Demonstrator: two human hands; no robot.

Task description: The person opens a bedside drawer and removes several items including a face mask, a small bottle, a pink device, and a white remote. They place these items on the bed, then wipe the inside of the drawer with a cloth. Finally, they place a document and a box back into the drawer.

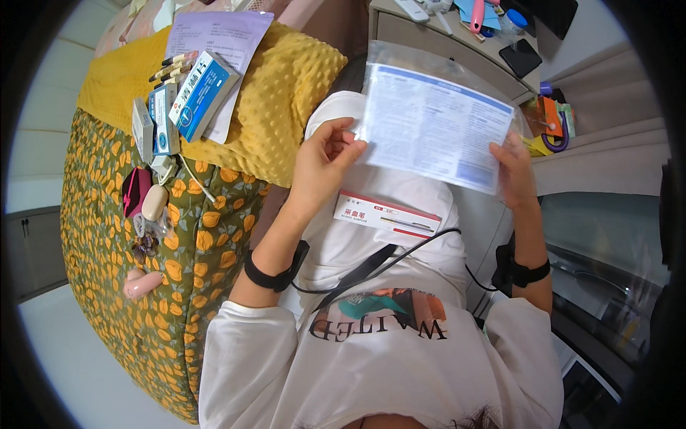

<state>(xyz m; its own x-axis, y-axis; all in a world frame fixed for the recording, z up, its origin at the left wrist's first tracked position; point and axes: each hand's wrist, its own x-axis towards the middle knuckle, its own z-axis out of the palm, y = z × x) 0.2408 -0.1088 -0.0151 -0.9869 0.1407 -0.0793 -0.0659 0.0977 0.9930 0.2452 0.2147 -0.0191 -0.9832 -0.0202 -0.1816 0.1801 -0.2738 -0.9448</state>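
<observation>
My left hand (327, 159) pinches the left edge of a clear plastic bag (400, 53) between thumb and curled fingers. Its right edge is gripped by my right hand (514, 168), thumb on the near face and the other fingers mostly hidden behind. Inside the bag lies a flat sheet (436, 121) with dense print and blue bands. The bag is held up over my knees, spread between both hands. Below it, a slim white and red box (389, 216) with a pen pictured on it rests across my lap, touched by neither hand.
On the bed at left, a yellow blanket (286, 86) carries a purple pouch (246, 43) and blue-and-white boxes (204, 96). A pink case (134, 191) and small items lie on the flowered cover. A drawer cabinet (443, 46) stands beyond. A black cable (379, 275) crosses my lap.
</observation>
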